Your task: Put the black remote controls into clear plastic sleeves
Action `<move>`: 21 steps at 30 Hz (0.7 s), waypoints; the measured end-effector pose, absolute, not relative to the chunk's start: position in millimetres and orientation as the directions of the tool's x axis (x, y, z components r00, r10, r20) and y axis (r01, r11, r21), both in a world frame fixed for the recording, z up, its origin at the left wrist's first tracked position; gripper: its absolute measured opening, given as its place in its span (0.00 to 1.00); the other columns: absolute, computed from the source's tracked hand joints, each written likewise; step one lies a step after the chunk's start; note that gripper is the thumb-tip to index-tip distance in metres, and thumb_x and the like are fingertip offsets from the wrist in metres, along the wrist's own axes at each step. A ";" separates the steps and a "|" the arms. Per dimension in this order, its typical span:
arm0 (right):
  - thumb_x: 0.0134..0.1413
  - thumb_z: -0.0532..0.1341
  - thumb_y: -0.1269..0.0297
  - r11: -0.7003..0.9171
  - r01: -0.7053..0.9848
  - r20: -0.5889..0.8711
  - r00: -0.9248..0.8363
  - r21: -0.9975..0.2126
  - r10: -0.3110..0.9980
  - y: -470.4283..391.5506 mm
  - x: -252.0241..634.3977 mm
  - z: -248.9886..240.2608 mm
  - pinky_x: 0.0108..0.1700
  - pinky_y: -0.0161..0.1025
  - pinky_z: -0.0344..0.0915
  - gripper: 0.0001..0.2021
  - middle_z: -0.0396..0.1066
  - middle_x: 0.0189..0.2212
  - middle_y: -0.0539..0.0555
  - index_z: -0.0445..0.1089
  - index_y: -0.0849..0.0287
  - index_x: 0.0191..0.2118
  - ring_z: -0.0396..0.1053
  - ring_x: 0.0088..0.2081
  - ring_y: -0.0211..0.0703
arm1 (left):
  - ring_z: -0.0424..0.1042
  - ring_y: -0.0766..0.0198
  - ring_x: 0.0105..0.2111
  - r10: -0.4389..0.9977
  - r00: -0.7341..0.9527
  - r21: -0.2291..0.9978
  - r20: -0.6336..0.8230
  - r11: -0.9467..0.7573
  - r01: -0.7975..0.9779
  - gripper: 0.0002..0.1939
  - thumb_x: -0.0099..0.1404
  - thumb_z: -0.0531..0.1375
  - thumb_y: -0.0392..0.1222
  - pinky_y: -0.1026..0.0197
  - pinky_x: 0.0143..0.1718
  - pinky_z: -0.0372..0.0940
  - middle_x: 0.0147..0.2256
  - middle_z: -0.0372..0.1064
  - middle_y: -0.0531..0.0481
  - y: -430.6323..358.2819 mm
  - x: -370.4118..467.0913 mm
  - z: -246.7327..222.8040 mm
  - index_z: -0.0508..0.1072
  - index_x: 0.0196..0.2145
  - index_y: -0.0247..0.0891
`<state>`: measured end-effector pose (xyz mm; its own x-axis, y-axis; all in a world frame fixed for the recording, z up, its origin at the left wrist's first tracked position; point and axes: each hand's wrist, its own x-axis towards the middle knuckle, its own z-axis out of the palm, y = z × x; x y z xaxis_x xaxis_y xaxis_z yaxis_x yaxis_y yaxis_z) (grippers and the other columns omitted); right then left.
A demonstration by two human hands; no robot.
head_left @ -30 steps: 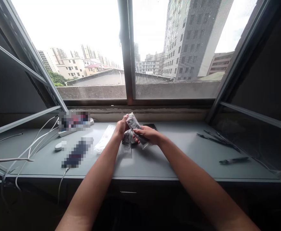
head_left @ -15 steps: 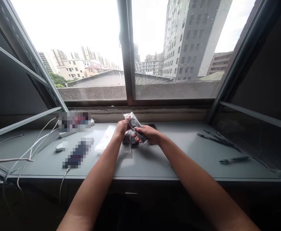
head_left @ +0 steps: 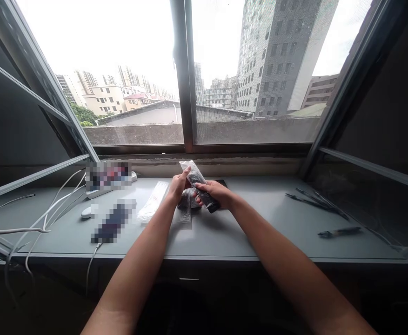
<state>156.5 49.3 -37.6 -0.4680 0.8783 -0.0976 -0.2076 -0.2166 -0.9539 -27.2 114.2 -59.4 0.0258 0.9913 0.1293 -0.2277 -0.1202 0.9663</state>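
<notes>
A clear plastic bag (head_left: pixel 194 173) with dark contents is tilted between my two hands above the table. My left hand (head_left: pixel 179 184) pinches the bag's upper left edge, thumb on top. Closed around the lower part is my right hand (head_left: pixel 217 191), its thumb lying across the bag. A black end (head_left: pixel 212 207) shows at the bag's lower right; what kind of thing it belongs to I cannot make out. Beneath the hands lies another clear bag with dark contents (head_left: pixel 184 204). Flat clear bags (head_left: pixel 152 204) lie left of my left forearm. Behind my right hand, a black item (head_left: pixel 222 183) is mostly hidden.
The grey table (head_left: pixel 270 232) stands against a window. To the left are a power strip (head_left: pixel 101 191), white cables (head_left: pixel 46 218), a small white object (head_left: pixel 87 213) and a blurred-out dark device (head_left: pixel 111 225). Black pens (head_left: pixel 315 203) and a separate pen (head_left: pixel 339 232) lie right.
The black end now sticks out farther at the lower right of the held bag, near my right hand. Both hands stay in nearly the same place.
</notes>
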 end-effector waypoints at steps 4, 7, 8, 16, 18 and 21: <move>0.78 0.60 0.68 -0.219 -0.191 -0.113 -0.451 -0.957 0.885 48.3 155.9 -35.5 0.29 0.38 0.82 0.06 0.82 0.35 0.60 0.73 0.64 0.46 0.81 0.27 0.43 | 0.71 0.62 0.25 0.978 0.019 0.962 0.207 -0.200 -0.186 0.26 0.59 0.76 0.62 0.59 0.34 0.72 0.26 0.75 0.45 115.2 -25.6 -60.1 0.79 0.25 0.35; 0.78 0.61 0.67 -0.238 -0.162 -0.135 -0.475 -0.958 0.869 48.6 156.1 -35.1 0.28 0.37 0.81 0.07 0.82 0.35 0.61 0.73 0.65 0.46 0.81 0.28 0.43 | 0.69 0.64 0.23 0.968 -0.046 0.950 0.248 -0.253 -0.181 0.27 0.58 0.76 0.64 0.59 0.32 0.70 0.25 0.74 0.47 117.1 -26.6 -61.3 0.79 0.25 0.35; 0.78 0.61 0.67 -0.242 -0.156 -0.141 -0.480 -0.958 0.866 48.5 156.4 -35.0 0.28 0.37 0.81 0.07 0.82 0.35 0.61 0.73 0.66 0.45 0.81 0.27 0.43 | 0.69 0.64 0.23 0.969 -0.060 0.949 0.239 -0.246 -0.196 0.28 0.58 0.75 0.65 0.59 0.31 0.70 0.25 0.73 0.47 117.2 -27.1 -61.4 0.79 0.25 0.35; 0.76 0.64 0.64 -0.240 -0.157 -0.144 -0.460 -0.958 0.876 46.3 157.5 -32.7 0.27 0.35 0.80 0.08 0.82 0.34 0.58 0.73 0.63 0.45 0.79 0.27 0.41 | 0.75 0.59 0.27 0.985 0.108 0.980 0.137 -0.119 -0.161 0.28 0.56 0.76 0.65 0.56 0.37 0.72 0.27 0.77 0.42 114.2 -27.4 -61.3 0.80 0.24 0.34; 0.76 0.64 0.63 -0.248 -0.145 -0.152 -0.475 -0.958 0.867 46.7 157.1 -33.1 0.28 0.36 0.81 0.07 0.82 0.35 0.59 0.73 0.63 0.46 0.81 0.28 0.42 | 0.76 0.58 0.29 0.979 0.091 0.971 0.181 -0.163 -0.173 0.28 0.56 0.76 0.65 0.56 0.39 0.72 0.28 0.78 0.41 116.2 -27.6 -62.2 0.80 0.24 0.34; 0.75 0.65 0.63 -0.244 -0.143 -0.142 -0.503 -0.959 0.853 48.4 157.0 -35.0 0.26 0.34 0.79 0.07 0.83 0.36 0.60 0.72 0.63 0.46 0.81 0.28 0.42 | 0.76 0.57 0.30 0.975 0.051 0.956 0.217 -0.202 -0.213 0.27 0.56 0.76 0.64 0.55 0.41 0.72 0.28 0.78 0.42 121.5 -29.2 -64.6 0.80 0.23 0.35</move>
<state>157.0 48.4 -35.0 -0.5026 0.8527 -0.1422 -0.1430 -0.2442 -0.9591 -29.2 121.5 -64.6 0.0508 0.9748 0.2172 -0.2133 -0.2018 0.9559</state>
